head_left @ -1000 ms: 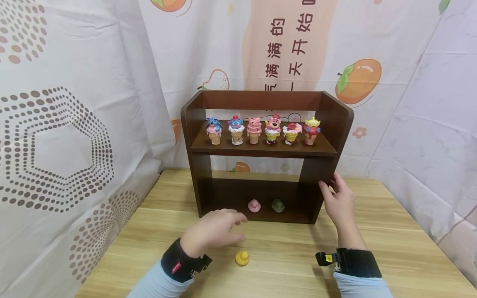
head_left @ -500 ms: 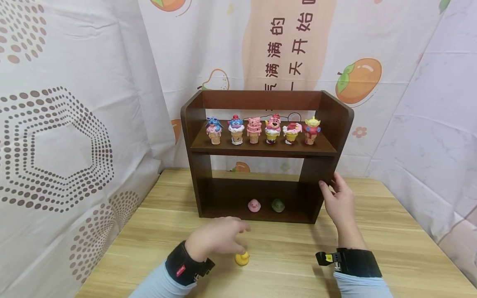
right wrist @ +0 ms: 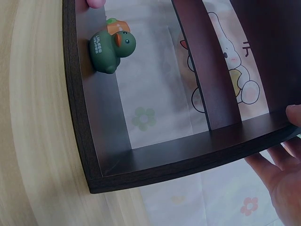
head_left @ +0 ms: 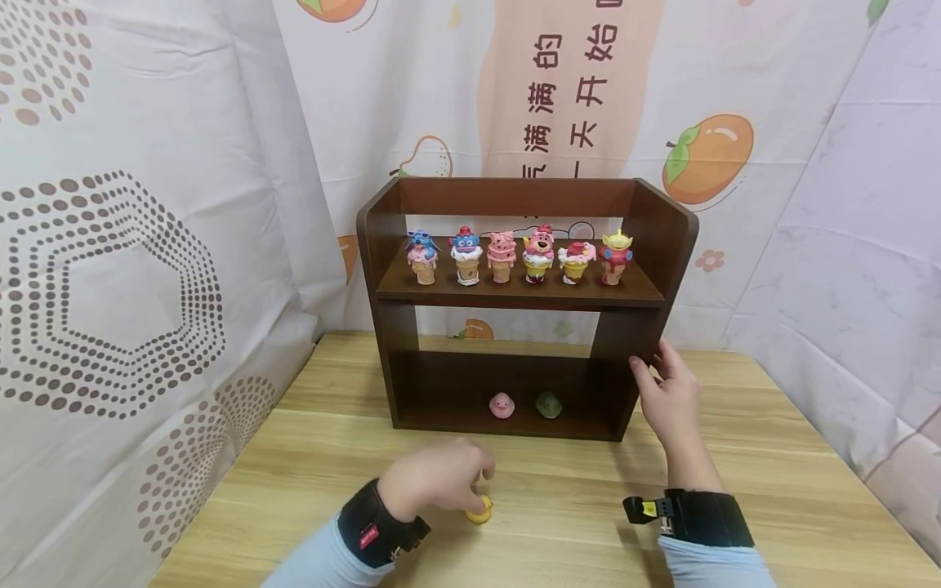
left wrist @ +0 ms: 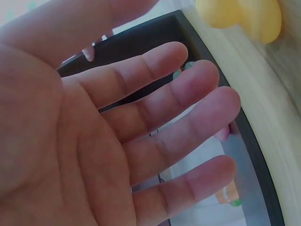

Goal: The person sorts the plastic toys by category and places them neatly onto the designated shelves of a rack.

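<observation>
A small yellow rubber duck (head_left: 481, 512) sits on the wooden table in front of a dark brown two-tier shelf (head_left: 515, 303). My left hand (head_left: 439, 475) is right over the duck, thumb close beside it. In the left wrist view its fingers (left wrist: 207, 113) are extended and spread, with the duck beyond their tips. My right hand (head_left: 671, 400) grips the shelf's right side panel, thumb on the front edge and fingers around the outside. On the bottom board sit a pink duck (head_left: 501, 406) and a green duck (right wrist: 107, 52).
Several ice-cream-cone figurines (head_left: 501, 258) stand in a row on the upper board. Behind the shelf hangs a printed curtain (head_left: 412, 82), and another patterned one (head_left: 140, 286) borders the left. The table (head_left: 779, 474) extends on both sides of the shelf.
My left hand has moved down and slightly right, from above and left of the yellow duck to over it, partly covering it. The right hand stays on the shelf.
</observation>
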The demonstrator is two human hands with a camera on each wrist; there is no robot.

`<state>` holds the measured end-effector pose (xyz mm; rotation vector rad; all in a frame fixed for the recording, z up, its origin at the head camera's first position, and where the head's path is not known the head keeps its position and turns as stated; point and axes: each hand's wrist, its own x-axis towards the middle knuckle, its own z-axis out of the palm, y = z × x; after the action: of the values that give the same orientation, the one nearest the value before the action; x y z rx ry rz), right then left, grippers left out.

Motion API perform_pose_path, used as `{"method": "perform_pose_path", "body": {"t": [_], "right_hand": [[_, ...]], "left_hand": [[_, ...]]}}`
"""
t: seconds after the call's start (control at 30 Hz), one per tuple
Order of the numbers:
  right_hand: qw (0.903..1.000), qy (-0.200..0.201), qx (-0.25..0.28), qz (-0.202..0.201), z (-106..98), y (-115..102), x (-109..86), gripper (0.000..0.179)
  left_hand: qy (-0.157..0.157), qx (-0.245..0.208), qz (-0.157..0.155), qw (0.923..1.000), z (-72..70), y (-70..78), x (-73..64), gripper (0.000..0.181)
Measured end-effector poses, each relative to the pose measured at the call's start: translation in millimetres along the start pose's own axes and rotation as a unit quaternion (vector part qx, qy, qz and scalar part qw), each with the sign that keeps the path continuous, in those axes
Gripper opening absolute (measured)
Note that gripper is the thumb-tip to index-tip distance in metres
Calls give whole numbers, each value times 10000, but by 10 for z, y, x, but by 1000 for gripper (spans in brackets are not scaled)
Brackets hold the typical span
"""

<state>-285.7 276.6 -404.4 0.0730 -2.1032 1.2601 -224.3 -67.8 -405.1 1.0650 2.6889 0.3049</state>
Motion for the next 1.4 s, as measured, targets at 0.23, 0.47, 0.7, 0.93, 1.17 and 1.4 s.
{"method": "perform_pose_path", "body": {"t": [0.23, 0.47, 0.7, 0.93, 1.17, 1.4], "right_hand": [[10000, 37, -15, 11, 2, -2, 2, 44], [10000, 16, -47, 21, 0, 1, 1, 45], [10000, -13, -74, 31, -5, -2, 1, 45], [10000, -37, -74, -4, -10, -1, -4, 45], [9999, -32, -73, -94, -10, 5, -4, 46], [10000, -56, -72, -38, -14, 3, -7, 46]], "left_hand": [[-61, 31, -201, 9998, 55, 27, 20, 26], [-43, 216, -190, 9996, 138, 31, 54, 18], [-76, 320, -137, 9994, 173, 50, 76, 15], [-117, 402, -231, 9989, 219, 54, 102, 19], [-120, 434, -216, 9988, 228, 56, 106, 22], [45, 164, -205, 9996, 139, 38, 71, 16]]}}
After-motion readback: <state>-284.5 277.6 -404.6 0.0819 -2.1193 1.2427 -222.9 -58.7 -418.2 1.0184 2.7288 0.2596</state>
